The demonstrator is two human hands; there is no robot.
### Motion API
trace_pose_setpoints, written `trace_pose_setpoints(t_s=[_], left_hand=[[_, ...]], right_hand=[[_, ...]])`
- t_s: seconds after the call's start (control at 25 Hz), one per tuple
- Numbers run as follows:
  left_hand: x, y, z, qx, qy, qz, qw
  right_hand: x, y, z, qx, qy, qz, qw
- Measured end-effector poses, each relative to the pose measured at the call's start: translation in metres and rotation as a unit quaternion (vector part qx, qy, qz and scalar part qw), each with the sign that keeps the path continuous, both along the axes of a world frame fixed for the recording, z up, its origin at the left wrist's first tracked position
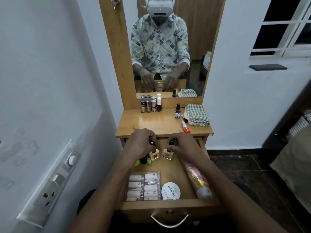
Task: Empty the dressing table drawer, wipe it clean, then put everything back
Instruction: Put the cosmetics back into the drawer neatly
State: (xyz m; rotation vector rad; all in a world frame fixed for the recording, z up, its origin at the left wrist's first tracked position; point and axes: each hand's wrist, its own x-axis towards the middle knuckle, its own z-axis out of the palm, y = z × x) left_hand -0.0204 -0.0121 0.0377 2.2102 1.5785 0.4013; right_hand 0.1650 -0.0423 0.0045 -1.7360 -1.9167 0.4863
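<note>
The open drawer (170, 203) holds a nail box (143, 185), tin (170, 190) and tube (196, 179). At its back the left hand (141, 143) pinches the yellow bottle (154, 154) by its cap, and the right hand (182, 145) pinches the beige bottle (167, 154) likewise. Beyond, small bottles (151, 105) and a cloth (196, 115) sit on the tabletop (156, 121) between white walls (50, 73).

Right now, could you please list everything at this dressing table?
Drawer: one, wooden, open.
Polish bottles: four, mixed, by mirror.
Checked cloth: one, green-white, tabletop right.
Blue-labelled bottle: one, dark, beside cloth.
Orange tube: one, beside cloth.
Green bottles: two, drawer back left.
Nail-tip box: one, clear, drawer front left.
Round tub: one, white, drawer front.
Pink tube: one, drawer right.
Yellow bottle: one, drawer back.
Beige bottle: one, drawer back.
Left hand: grips yellow bottle.
Right hand: grips beige bottle.
</note>
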Motion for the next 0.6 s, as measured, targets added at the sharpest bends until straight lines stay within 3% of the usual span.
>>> trace_pose_setpoints(t_s=[0.4,0.6], left_hand=[[0.015,0.007,-0.015,0.044,0.121,-0.047,0.991],[0.025,0.015,-0.012,0.068,0.017,0.03,0.997]], right_hand=[[-0.014,0.009,-0.026,-0.017,-0.043,-0.062,0.997],[-0.005,0.011,-0.032,-0.001,0.001,-0.112,0.994]])
